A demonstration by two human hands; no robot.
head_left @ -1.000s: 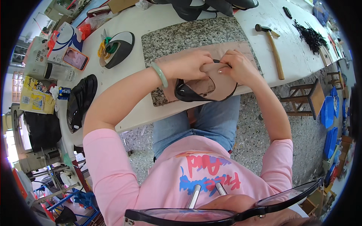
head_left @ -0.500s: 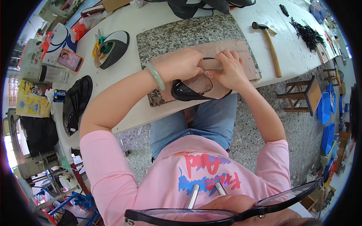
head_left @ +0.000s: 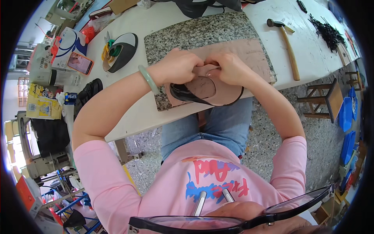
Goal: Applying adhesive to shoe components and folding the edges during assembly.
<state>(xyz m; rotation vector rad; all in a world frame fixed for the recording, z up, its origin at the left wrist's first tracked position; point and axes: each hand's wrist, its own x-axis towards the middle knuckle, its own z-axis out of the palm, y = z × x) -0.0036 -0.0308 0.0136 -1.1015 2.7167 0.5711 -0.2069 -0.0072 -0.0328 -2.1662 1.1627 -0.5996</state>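
The left grip [head_left: 181,64] was closed on the far edge of a shoe upper [head_left: 227,93], thumb toward the person and the other fingers curled in beyond it. The right grip [head_left: 230,69] pinched the same edge just beside it, so the 2 sets of fingertips nearly met. Exactly what lay between them was hidden by the knuckles.

The upper sat in front of both hands, over the near part of a pinkish-brown sheet [head_left: 249,54], its beige lining showing, its glossy black part to the left and the sheet visible through its opening. How much of its weight the sheet bore could not be told.

The step looked like bringing 2 parts of that edge together and pressing them flat. Done well, it would have called for matching the edges exactly before any hard squeeze, then working outward in short pinches from where the 2 grips met. Even pressure from both thumbs mattered most; a stronger pull on 1 side could have skewed the seam or creased the lining.

Under the sheet, a speckled stone slab [head_left: 191,33] gave a hard backing for pressing, set on the white surface [head_left: 130,124]. A hammer [head_left: 289,50] lay right of the slab, well apart from the hands, and another upper [head_left: 126,48], black and white, lay to the left.
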